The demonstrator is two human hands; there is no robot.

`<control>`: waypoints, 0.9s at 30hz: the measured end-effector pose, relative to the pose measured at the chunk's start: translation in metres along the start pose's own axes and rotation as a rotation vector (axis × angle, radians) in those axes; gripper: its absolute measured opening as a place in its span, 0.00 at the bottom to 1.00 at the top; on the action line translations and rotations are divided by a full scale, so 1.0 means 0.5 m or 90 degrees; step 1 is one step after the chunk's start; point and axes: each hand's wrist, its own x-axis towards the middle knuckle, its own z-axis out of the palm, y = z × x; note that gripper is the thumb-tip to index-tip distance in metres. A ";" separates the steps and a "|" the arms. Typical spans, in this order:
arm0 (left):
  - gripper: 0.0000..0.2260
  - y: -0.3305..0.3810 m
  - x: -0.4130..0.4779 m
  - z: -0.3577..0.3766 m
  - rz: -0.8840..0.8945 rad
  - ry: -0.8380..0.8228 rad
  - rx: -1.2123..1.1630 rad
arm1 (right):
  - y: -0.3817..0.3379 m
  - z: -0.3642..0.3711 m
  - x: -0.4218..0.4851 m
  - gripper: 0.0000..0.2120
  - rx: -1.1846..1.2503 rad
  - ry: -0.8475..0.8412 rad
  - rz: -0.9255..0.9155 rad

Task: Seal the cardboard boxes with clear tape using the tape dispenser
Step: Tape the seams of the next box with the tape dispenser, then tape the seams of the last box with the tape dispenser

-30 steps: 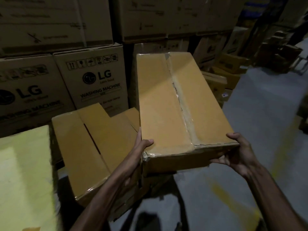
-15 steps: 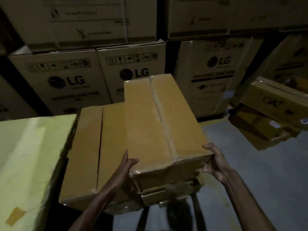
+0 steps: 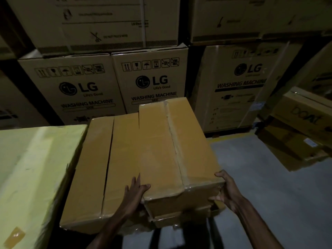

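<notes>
1. one taped box (image 3: pixel 172 150), brown cardboard, gripped at its near end by both hands. clear tape runs along its centre seam and folds over the near edge, so i judge it sealed and being stacked rather than taped.
2. left hand (image 3: pixel 133 193): thumb hooked over the near-left top corner, fingers laid straight along the left wall, pinching that corner to steer it.
3. right hand (image 3: pixel 226 191): thumb on the near-right top edge, fingers curled round the end face, likely bearing weight.
4. lower box (image 3: pixel 181 215): directly beneath, only its near edge showing; i cannot tell if the two boxes touch.
5. neighbouring box (image 3: pixel 100 168): tight against the left side, centre seam gaping dark, probably next for tape. it crowds the left fingers.
6. tape dispenser: not in view.
7. yellow-wrapped block (image 3: pixel 32 168): just beside the neighbouring box, further left.
8. washing-machine cartons (image 3: pixel 150 81): a stacked wall behind, which would block any long push forward.
9. tilted cartons (image 3: pixel 301 133): on the grey floor (image 3: pixel 260 177) to the right, well apart.
</notes>
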 end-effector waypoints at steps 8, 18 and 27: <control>0.41 -0.080 0.017 0.024 0.154 0.091 0.183 | 0.052 -0.023 0.029 0.52 -0.044 0.027 -0.034; 0.35 -0.048 0.001 0.019 0.147 0.090 0.114 | 0.055 -0.001 0.015 0.30 -0.173 0.112 -0.180; 0.30 -0.021 -0.082 -0.016 0.146 0.221 -0.004 | 0.087 0.169 -0.023 0.27 -0.718 0.166 -0.675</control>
